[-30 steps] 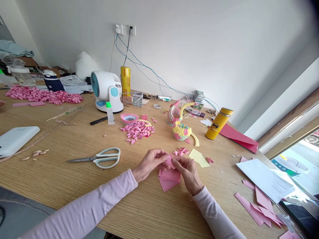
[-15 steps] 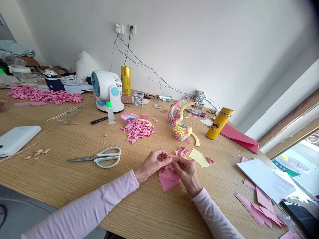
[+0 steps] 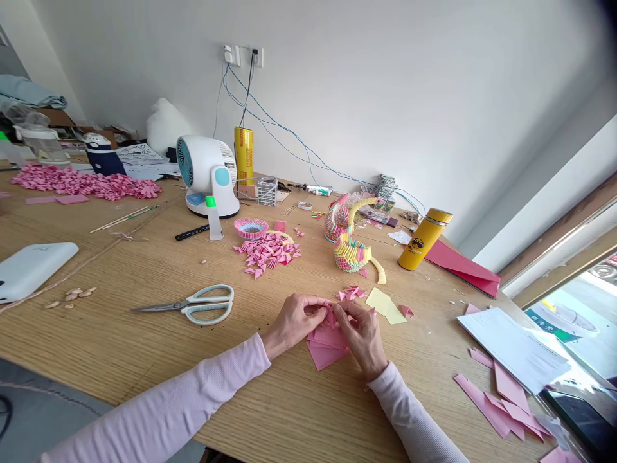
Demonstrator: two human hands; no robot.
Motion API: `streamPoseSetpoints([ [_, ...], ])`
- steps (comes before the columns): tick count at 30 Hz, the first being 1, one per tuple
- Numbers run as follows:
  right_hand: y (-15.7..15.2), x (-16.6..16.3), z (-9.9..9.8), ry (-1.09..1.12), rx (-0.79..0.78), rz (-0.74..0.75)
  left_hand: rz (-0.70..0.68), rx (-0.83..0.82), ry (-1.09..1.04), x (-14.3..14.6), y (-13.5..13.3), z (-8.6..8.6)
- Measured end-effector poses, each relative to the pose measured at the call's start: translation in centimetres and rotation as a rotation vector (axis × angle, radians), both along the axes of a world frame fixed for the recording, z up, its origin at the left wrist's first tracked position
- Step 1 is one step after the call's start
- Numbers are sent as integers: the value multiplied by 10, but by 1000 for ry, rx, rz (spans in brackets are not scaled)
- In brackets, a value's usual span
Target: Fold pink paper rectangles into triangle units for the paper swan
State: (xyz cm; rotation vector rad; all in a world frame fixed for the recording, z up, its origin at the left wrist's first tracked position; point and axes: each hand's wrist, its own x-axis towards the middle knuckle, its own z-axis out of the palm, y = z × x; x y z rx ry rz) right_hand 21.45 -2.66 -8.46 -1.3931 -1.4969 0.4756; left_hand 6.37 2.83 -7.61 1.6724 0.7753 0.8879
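Between my fingertips is a small pink folded paper piece point(image 3: 330, 316), partly hidden by the fingers. My left hand point(image 3: 297, 321) pinches its left side, and my right hand point(image 3: 360, 335) grips the right side. Right under both hands lie several flat pink paper sheets point(image 3: 326, 355) on the table. Just beyond my fingers sit several small pink folded triangles point(image 3: 350, 293), with two pale yellow paper slips point(image 3: 385, 305) to their right.
Scissors point(image 3: 207, 304) lie left of my hands. Farther back are a pile of pink folded pieces point(image 3: 270, 251), a yellow folded-paper model point(image 3: 351, 254), a white fan point(image 3: 212, 173) and a yellow bottle point(image 3: 424, 241). Pink strips point(image 3: 506, 408) and white papers point(image 3: 513, 347) lie at right.
My left hand has shifted slightly lower, its fingers straighter over the pink piece, and more of the piece shows between the hands. My right hand has moved only a little.
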Motion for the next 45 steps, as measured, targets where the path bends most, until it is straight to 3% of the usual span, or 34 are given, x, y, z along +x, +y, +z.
streamPoseSetpoints([
  [8,3,3,0,64,-36,93,-5,93,79,-1,1,-3],
  [13,3,2,-1,28,-24,61,-35,102,91,-1,3,-7],
  [25,-1,-2,-3,-388,162,-62,-147,147,87,-3,-6,10],
  [33,3,3,-1,-9,95,4,-189,-256,-161,-4,6,2],
  [45,3,9,1,248,8,205,-254,-278,-133,-11,8,10],
])
